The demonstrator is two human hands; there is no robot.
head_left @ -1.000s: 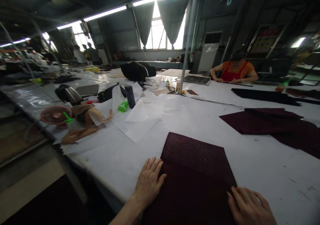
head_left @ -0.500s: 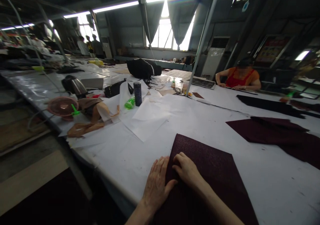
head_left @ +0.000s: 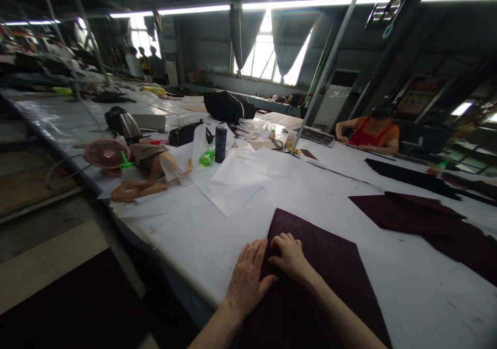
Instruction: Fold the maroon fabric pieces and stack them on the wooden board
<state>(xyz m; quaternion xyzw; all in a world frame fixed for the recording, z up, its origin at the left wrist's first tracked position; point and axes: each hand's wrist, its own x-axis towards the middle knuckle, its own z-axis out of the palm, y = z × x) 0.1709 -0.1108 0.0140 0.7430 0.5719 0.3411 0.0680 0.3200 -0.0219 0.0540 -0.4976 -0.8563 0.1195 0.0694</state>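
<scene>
A dark maroon fabric piece (head_left: pixel 322 240) lies flat on the white-covered table (head_left: pixel 202 245), its near part running out of view at the bottom. My left hand (head_left: pixel 248 274) rests along the fabric's left edge. Its fingers are stretched out side by side, and the thumb reaches over the cloth. Just right of it, my right hand (head_left: pixel 289 256) touches the fabric close to the same edge. Those fingers are bent with the tips down, and a gap shows between thumb and forefinger. Neither hand visibly lifts the cloth.
More maroon fabric (head_left: pixel 419 217) and a black strip (head_left: pixel 411 175) lie to the right. A co-worker (head_left: pixel 375 131) sits across the table. A pole (head_left: pixel 330 54) rises from the tabletop. Left are a dark tumbler (head_left: pixel 220 144), a green bottle (head_left: pixel 207 157), a fan (head_left: pixel 106 155) and a kettle (head_left: pixel 123 124).
The camera view has turned slightly, shifting the scene. Both hands stay at the fabric's left edge, with the right fingers a little more bent and spread.
</scene>
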